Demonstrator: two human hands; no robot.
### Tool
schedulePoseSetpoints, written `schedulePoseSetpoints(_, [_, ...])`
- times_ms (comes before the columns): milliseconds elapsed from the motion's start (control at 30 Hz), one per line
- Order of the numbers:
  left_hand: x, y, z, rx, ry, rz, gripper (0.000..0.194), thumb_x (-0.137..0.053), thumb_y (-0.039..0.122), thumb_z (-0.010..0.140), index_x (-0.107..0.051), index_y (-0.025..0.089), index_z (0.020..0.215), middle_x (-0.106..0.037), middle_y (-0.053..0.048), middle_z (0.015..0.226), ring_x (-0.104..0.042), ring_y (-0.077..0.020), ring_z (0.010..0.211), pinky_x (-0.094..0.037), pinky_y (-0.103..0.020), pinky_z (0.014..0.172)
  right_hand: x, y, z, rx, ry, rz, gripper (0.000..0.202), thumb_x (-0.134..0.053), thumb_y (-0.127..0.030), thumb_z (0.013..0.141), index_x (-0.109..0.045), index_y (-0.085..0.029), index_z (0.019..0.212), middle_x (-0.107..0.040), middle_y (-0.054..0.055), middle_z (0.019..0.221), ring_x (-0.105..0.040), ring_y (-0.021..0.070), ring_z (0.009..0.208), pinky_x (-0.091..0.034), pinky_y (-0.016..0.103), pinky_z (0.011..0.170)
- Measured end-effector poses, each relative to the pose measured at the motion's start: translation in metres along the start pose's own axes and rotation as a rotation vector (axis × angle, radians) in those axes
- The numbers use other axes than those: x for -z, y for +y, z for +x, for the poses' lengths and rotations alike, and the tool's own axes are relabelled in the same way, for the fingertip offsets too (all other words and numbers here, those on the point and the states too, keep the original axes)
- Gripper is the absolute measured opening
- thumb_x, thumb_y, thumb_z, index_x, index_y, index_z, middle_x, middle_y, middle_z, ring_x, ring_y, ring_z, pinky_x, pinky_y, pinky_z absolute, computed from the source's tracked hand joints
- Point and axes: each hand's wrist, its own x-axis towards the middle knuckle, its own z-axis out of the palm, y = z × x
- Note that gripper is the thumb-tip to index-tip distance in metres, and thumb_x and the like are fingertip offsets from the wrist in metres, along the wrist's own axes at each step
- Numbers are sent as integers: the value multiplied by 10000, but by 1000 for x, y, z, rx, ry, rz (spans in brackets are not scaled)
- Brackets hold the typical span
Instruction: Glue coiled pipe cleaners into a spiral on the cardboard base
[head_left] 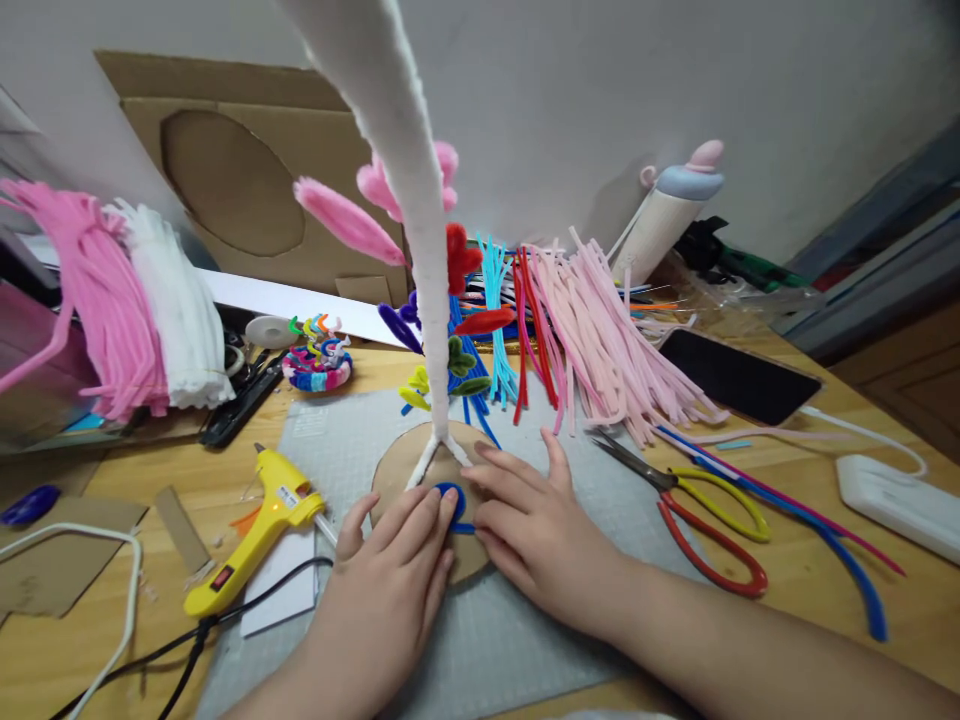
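Note:
A blue pipe cleaner (451, 489) lies coiled on a round cardboard disc (395, 455). My left hand (394, 565) rests on the disc with fingers stretched out, the fingertips pressing on the coil's left side. The free end of the coil runs to my right hand (544, 535), where thumb and index finger pinch it. Rising from the disc is a tall white fuzzy stem (433, 300), split into short legs at its foot. Fuzzy flowers and leaves in pink, red, purple, green and yellow show around the stem, such as a pink leaf (351, 220).
Beneath the disc is a grey cutting mat (330, 420). A yellow glue gun (259, 530) with its cord lies left, scissors (679, 500) and a phone (739, 375) right. Pipe cleaner bundles (577, 335) lie behind; a cardboard sheet (330, 150) leans on the wall.

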Motion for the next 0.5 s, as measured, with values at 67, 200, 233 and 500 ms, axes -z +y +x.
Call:
schedulePoseSetpoints(67, [-2, 3, 0, -2, 10, 9, 348, -450, 186, 909, -568, 229, 1233, -685, -15, 1162, -575, -177, 1140, -163, -351, 1083, -1, -1, -1, 6, 4, 2, 172, -475, -154, 914, -613, -234, 977, -602, 17, 1262, -378, 195, 1321, 100, 585, 1088])
schedulePoseSetpoints(200, [0, 6, -1, -4, -18, 14, 352, -455, 211, 906, -561, 216, 1242, -676, -27, 1181, -569, -185, 1157, -132, -361, 1100, 0, -1, -1, 45, -17, 31, 149, -485, -158, 916, -616, -225, 947, -633, 3, 1225, -382, 187, 1322, 130, 574, 1084])
schedulePoseSetpoints(233, [1, 5, -1, -7, -31, 9, 355, -463, 225, 904, -557, 216, 1246, -672, -29, 1189, -564, -191, 1164, -129, -369, 1101, 0, 0, -1, 51, -17, 41, 149, -488, -162, 918, -618, -226, 954, -638, 1, 1221, -384, 181, 1321, 128, 567, 1089])
schedulePoseSetpoints(500, [19, -20, -8, -47, -178, -55, 439, -426, 193, 910, -453, 262, 1343, -597, -41, 1301, -452, -227, 1285, -176, -455, 1054, -2, 2, -3, 46, 8, 92, 104, -532, -175, 911, -616, -226, 944, -665, -11, 1180, -434, 175, 1290, 91, 546, 1102])
